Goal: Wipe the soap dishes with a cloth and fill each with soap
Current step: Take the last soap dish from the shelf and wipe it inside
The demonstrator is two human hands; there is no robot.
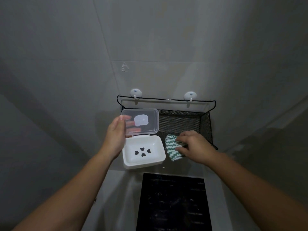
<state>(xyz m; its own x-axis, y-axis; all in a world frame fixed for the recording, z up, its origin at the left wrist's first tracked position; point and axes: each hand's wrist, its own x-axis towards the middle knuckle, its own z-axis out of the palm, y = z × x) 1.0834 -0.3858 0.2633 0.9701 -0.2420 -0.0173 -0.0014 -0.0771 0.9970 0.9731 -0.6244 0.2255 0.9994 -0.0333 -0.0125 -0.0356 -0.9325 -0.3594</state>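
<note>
Nearest the lens, two bare forearms are seen reaching up and away toward a tiled wall. A dark panel point(173, 202) lies below and between them. The left hand point(115, 135) is held against the left edge of the clear lid point(140, 121); its fingers point(133, 123) are spread flat behind the plastic, propping the lid upright without closing round it. Just below and right of those fingers sits the white soap dish point(143, 151), open and empty, its long axis running left to right, with four heart-shaped drain holes in its floor. The right hand point(191, 145) is curled loosely over a green-and-white striped cloth point(173, 147), which is pinched at the front lip of the black mesh shelf point(183, 122). The dish lies immediately left of the cloth, so the right hand is judged the nearer one for wiping, by a short move leftward into the basin. Counted: one dish, one lid, one cloth, two wall hooks point(135, 94). No soap can be seen.
</note>
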